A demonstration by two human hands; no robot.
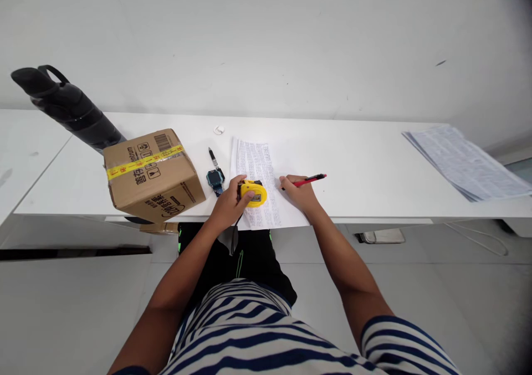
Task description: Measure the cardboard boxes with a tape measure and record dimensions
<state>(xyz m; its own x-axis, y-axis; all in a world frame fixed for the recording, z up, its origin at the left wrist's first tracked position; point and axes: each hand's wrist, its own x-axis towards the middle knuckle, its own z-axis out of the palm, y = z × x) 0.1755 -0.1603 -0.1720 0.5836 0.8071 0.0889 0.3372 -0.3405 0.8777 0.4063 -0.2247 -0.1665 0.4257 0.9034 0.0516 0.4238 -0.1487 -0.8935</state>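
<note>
My left hand [230,204] is closed around a yellow tape measure [258,193], held over the lower part of a sheet of paper [258,159] covered in rows of writing. A dark strap hangs from the tape measure past the table's front edge. In my right hand [301,194] is a red pen [310,180], its tip end down near the right side of the sheet. To the left of the paper lie a watch [215,179] with a dark square face and a black pen [213,158].
A taped cardboard box [145,175] stands on the white table [357,164] at left, with a tall black bottle [78,112] behind it. A small white round item [218,130] lies near the back. Stacked printed papers [465,162] rest at far right. A wall rises behind.
</note>
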